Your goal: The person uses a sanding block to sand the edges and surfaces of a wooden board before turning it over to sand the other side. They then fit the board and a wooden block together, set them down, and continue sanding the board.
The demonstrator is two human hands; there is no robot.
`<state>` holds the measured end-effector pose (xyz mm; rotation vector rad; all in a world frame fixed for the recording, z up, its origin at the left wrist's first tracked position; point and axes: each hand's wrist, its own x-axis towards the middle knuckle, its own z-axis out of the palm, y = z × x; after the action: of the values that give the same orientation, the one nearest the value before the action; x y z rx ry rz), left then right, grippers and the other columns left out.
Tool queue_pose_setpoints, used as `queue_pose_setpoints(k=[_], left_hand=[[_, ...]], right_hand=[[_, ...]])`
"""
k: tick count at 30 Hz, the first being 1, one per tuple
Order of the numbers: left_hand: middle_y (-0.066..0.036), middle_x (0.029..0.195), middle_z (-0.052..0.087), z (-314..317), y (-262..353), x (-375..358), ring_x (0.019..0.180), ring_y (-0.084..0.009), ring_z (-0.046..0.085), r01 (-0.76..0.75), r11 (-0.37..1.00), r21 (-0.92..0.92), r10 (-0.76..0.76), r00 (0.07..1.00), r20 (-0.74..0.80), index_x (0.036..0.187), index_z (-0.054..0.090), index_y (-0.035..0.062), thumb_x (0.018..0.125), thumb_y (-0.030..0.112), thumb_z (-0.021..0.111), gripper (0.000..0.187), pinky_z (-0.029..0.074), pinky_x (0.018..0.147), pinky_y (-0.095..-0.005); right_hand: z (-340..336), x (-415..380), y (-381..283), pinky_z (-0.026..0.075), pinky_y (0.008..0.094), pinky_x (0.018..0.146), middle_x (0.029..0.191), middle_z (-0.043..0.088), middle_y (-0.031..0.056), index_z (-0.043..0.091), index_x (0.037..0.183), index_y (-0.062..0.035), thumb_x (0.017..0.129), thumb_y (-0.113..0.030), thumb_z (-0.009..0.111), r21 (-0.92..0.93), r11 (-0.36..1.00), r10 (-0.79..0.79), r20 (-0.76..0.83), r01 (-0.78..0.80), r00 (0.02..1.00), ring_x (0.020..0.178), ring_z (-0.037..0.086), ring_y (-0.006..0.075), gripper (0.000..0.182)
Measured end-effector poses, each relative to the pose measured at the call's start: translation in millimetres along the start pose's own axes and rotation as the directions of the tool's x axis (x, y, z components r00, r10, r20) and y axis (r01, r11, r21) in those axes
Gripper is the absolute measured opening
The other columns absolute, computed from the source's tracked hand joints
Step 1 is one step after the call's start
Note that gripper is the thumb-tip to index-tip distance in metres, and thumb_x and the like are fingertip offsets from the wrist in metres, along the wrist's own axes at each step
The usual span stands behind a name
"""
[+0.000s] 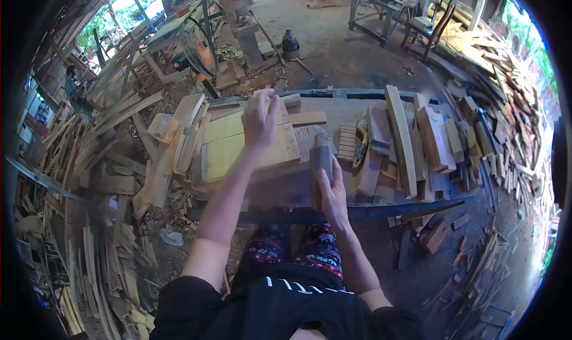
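Observation:
My right hand (335, 198) grips a dark, long wooden block (321, 164) and holds it on end near the bench's front edge. The thumb lies along the block's near face. My left hand (262, 120) is raised over a pale yellow board (223, 155), its fingers curled together. Whether anything sits in those fingers I cannot make out. Beyond the left hand, a light strip of wood (308, 118) lies on the workbench (268, 194).
Several wood blocks and a long pale beam (401, 140) crowd the bench's right side. A yellow-and-dark tool (361, 144) lies beside a slatted wood piece (347, 138). A fan (199, 48) stands beyond the bench. Scrap wood (101, 268) covers the floor at left.

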<state>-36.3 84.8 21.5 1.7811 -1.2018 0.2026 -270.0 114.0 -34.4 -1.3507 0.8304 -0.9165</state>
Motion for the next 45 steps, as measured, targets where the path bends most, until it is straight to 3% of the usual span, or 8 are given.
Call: queue_pose_setpoints(k=[5, 14, 20, 26, 28, 32, 39, 45], left_hand=[[-0.019, 0.108, 0.068, 41.7, -40.4, 45.0, 0.108, -0.0357, 0.062, 0.149, 0.778, 0.611, -0.408, 0.859, 0.31, 0.108, 0.069, 0.0065, 0.098, 0.047, 0.031, 0.056, 0.036, 0.101, -0.0502], [-0.024, 0.103, 0.067, 51.1, -49.1, 37.7, 0.101, -0.0399, 0.063, 0.115, 0.822, 0.558, -0.313, 0.909, 0.275, 0.102, 0.068, 0.0043, 0.1, 0.039, 0.029, 0.053, 0.042, 0.094, -0.0488], [-0.015, 0.096, 0.071, 48.9, -41.4, 39.6, 0.096, -0.0336, 0.066, 0.111, 0.79, 0.604, -0.322, 0.912, 0.253, 0.099, 0.066, 0.0096, 0.1, 0.037, 0.032, 0.043, 0.041, 0.09, -0.0497], [-0.019, 0.098, 0.069, 45.3, -37.7, 41.1, 0.097, -0.0373, 0.065, 0.166, 0.813, 0.558, -0.367, 0.89, 0.27, 0.099, 0.067, 0.0089, 0.1, 0.041, 0.034, 0.046, 0.038, 0.091, -0.0546], [-0.018, 0.098, 0.07, 43.2, -36.1, 41.5, 0.098, -0.0369, 0.065, 0.154, 0.813, 0.561, -0.352, 0.898, 0.264, 0.1, 0.067, 0.0085, 0.1, 0.04, 0.035, 0.045, 0.038, 0.09, -0.0549], [-0.019, 0.098, 0.07, 44.9, -38.2, 41.9, 0.098, -0.0375, 0.065, 0.196, 0.846, 0.495, -0.365, 0.891, 0.271, 0.1, 0.066, 0.0074, 0.1, 0.04, 0.037, 0.044, 0.038, 0.092, -0.055], [-0.019, 0.096, 0.07, 45.7, -46.2, 39.2, 0.095, -0.0396, 0.065, 0.177, 0.876, 0.448, -0.311, 0.918, 0.245, 0.097, 0.067, 0.0081, 0.099, 0.041, 0.039, 0.043, 0.039, 0.089, -0.0564], [-0.02, 0.093, 0.069, 50.4, -55.3, 38.9, 0.094, -0.0414, 0.064, 0.187, 0.89, 0.417, -0.302, 0.925, 0.229, 0.092, 0.066, 0.0069, 0.098, 0.043, 0.04, 0.045, 0.038, 0.09, -0.0595]], right_hand=[[13.5, 17.6, -7.6, 0.044, 0.0382, 0.097, 0.123, 0.058, 0.0242, 0.031, 0.149, -0.0134, 0.096, -0.037, 0.055, -0.127, 0.99, 0.063, 0.015, -0.06, 0.998, 0.113, 0.058, 0.0311, 0.063], [45.0, 120.0, -27.5, 0.04, 0.0385, 0.102, 0.128, 0.056, 0.024, 0.038, 0.144, -0.0108, 0.095, -0.028, 0.057, -0.182, 0.982, 0.081, 0.185, -0.047, 0.979, 0.12, 0.055, 0.0339, 0.056], [25.0, 60.6, -10.3, 0.031, 0.0365, 0.11, 0.139, 0.047, 0.0201, 0.033, 0.144, -0.0008, 0.097, -0.022, 0.054, -0.085, 0.99, -0.096, 0.173, 0.112, 0.98, 0.13, 0.045, 0.0275, 0.056], [46.9, 119.2, 0.0, 0.04, 0.0395, 0.101, 0.128, 0.053, 0.0225, 0.035, 0.146, -0.0114, 0.095, -0.029, 0.056, -0.109, 0.976, -0.174, 0.126, 0.188, 0.977, 0.118, 0.054, 0.0289, 0.057], [49.9, 135.0, 3.0, 0.046, 0.0441, 0.089, 0.108, 0.057, 0.0199, 0.038, 0.144, -0.0156, 0.093, -0.031, 0.06, -0.606, 0.772, -0.134, 0.137, 0.19, 0.981, 0.102, 0.058, 0.0335, 0.058], [38.5, 125.1, 8.6, 0.045, 0.0486, 0.08, 0.104, 0.055, 0.0166, 0.037, 0.146, -0.0218, 0.087, -0.031, 0.063, -0.878, 0.44, -0.247, 0.081, 0.186, 0.966, 0.093, 0.056, 0.0347, 0.065], [42.2, 118.3, 18.7, 0.043, 0.0433, 0.077, 0.103, 0.056, 0.0127, 0.037, 0.139, 0.0012, 0.079, -0.032, 0.07, -0.933, 0.329, -0.278, 0.053, 0.146, 0.959, 0.096, 0.056, 0.0286, 0.076], [49.8, 126.8, 19.0, 0.041, 0.0442, 0.081, 0.108, 0.056, 0.0149, 0.044, 0.123, 0.0015, 0.074, -0.036, 0.071, -0.957, 0.249, -0.213, 0.095, 0.148, 0.972, 0.102, 0.053, 0.0295, 0.067]])
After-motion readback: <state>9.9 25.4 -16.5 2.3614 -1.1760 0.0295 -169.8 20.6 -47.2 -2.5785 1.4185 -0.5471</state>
